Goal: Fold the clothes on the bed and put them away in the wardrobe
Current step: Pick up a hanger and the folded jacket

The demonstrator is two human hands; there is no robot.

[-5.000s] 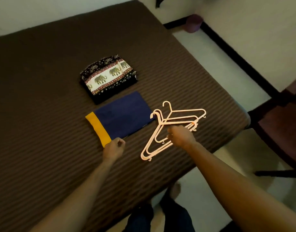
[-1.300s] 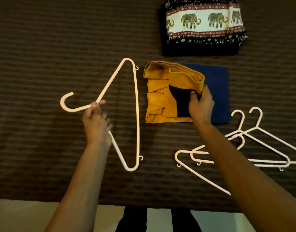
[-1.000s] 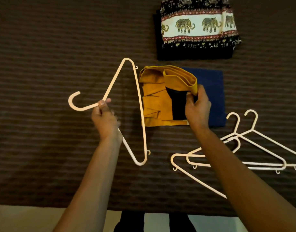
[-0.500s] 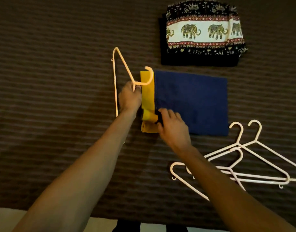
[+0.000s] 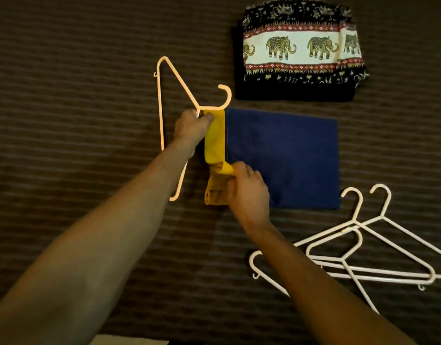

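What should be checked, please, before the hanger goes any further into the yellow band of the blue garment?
1. Left hand grips the hanger at its neck: ok.
2. Right hand pinches the yellow band of the blue garment at its near end: ok.
3. Hanger arm is inside the band: cannot tell, the left hand covers that spot.
4. Blue garment lies flat and folded on the bed: ok.
5. Spare hangers lie apart from the garment: ok.
6. Elephant-print folded cloth lies apart from the hanger's hook: ok.
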